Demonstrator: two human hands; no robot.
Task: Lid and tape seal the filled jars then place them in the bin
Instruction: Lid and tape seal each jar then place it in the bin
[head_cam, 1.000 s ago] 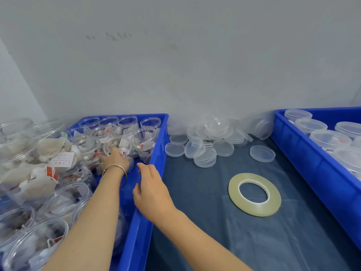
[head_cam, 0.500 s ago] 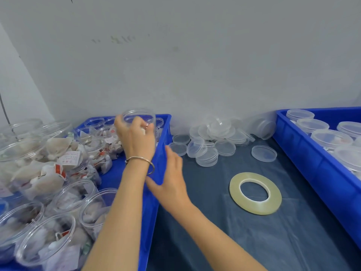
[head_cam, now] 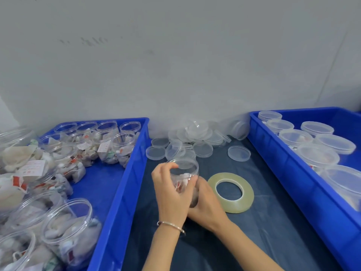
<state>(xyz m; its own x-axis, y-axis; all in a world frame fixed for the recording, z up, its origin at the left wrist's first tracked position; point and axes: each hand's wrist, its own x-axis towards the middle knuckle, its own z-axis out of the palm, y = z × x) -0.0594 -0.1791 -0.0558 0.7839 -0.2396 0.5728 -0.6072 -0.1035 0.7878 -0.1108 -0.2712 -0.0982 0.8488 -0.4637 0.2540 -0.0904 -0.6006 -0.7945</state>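
Clear, thin plastic makes the small round filled jar (head_cam: 183,174) probably light and slippery, so it is gripped around its wall by the left hand (head_cam: 172,194) and right hand (head_cam: 207,204), above the dark mat (head_cam: 263,241).

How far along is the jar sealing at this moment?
Done: lidded jars sit in the right bin. In hand: left hand and right hand hold an open filled jar. Left: lid, tape, and many open jars in the left bin.
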